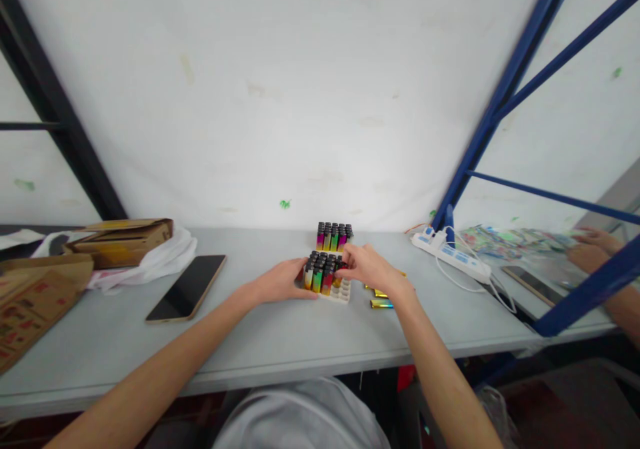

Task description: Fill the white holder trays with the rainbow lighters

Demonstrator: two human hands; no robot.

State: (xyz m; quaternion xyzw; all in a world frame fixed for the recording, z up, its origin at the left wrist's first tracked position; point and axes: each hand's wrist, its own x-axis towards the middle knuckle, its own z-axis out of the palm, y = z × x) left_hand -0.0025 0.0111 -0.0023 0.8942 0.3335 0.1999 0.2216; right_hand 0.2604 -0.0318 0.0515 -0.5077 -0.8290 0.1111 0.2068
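Note:
Several upright colourful lighters [317, 281] with black tops fill the left part of a white tray [341, 294]; holes show at its right end. My left hand [283, 281] rests against the tray's left side, fingers and thumb around its edge. My right hand [367, 267] is closed at the tray's right part, its fingertips pinching what looks like a red-ended lighter among the others. Behind stands a second group of upright lighters [334, 237]. Loose gold and blue lighters [381, 304] lie partly under my right wrist.
A dark phone [187, 289] lies at the left, near cardboard boxes [123, 242] and white plastic. At the right are a white power strip [453, 256] with cables and a blue metal frame [480, 129]. Beyond it, another person's hands [593, 252] are near plastic packets.

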